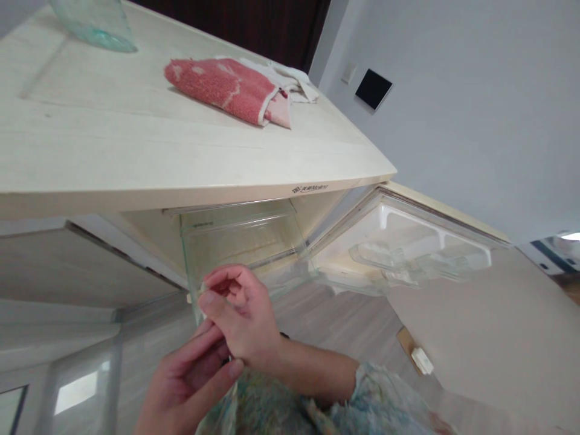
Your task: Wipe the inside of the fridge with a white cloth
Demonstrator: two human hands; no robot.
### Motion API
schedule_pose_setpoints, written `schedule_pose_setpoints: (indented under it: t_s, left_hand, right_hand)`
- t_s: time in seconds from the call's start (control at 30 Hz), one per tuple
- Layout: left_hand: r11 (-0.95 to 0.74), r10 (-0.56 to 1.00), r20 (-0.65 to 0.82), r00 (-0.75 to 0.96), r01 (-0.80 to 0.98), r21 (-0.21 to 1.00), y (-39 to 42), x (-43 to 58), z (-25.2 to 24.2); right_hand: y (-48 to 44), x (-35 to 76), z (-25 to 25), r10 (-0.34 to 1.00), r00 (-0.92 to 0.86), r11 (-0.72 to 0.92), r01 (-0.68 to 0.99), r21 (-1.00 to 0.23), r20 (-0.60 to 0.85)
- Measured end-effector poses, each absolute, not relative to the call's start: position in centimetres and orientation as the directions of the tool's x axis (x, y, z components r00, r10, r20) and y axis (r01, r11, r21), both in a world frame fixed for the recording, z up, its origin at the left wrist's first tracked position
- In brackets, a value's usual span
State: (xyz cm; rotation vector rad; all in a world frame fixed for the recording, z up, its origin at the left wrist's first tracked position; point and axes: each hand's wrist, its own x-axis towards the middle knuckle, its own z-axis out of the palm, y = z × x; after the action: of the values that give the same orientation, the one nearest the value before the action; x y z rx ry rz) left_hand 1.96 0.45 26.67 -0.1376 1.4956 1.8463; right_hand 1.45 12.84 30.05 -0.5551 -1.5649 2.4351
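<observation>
My right hand [247, 317] is closed in a pinch, thumb against curled fingers, in front of the clear drawer [240, 241] of an open fridge [203, 192]. Whatever sits between those fingertips is too small or hidden to make out. My left hand [190, 380] lies just below, its fingers reaching behind the heel of my right hand and its thumb bent in at the wrist. A small dark bit shows near that thumb, and what the left fingers grip is hidden. The drawer juts out past the fridge's front edge behind my hands.
The fridge door [421, 235] stands wide to the right, with clear racks inside. On the fridge top lie a red folded towel [222, 87], a white cloth [294, 81] and a greenish glass vessel [97, 27]. A small white box [422, 360] is on the floor.
</observation>
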Motion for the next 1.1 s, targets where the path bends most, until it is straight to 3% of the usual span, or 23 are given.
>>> schedule_pose_setpoints:
  t_s: [0.7, 0.8, 0.9, 1.0, 1.1]
  left_hand:
    - [0.040, 0.487, -0.495, -0.720, -0.548, 0.836, -3.1, 0.9, 26.4]
    - [0.132, 0.477, -0.523, -0.707, -0.530, 0.837, -4.7, -0.3, 24.4]
    - [0.252, 0.367, -0.598, -0.713, -0.542, 0.802, -6.5, -1.7, 18.9]
    - [0.325, 0.169, -0.688, -0.706, -0.619, 0.715, -7.8, -2.4, 12.0]
    - [0.254, 0.124, -0.795, -0.594, -0.755, 0.604, -7.5, -1.8, 7.0]
  right_hand:
    - [9.2, 1.9, 28.9, 0.425, -0.902, -0.237, -0.034, -0.971, -0.072]
    - [9.9, 1.9, 25.9, 0.403, -0.913, -0.075, 0.033, -0.997, -0.061]
    - [12.5, 1.4, 20.6, 0.358, -0.931, 0.169, 0.140, -0.976, -0.071]
    - [16.2, 0.0, 14.7, 0.274, -0.946, 0.456, 0.284, -0.843, -0.170]
    - [18.9, -2.3, 9.6, 0.122, -0.953, 0.680, 0.284, -0.676, -0.278]
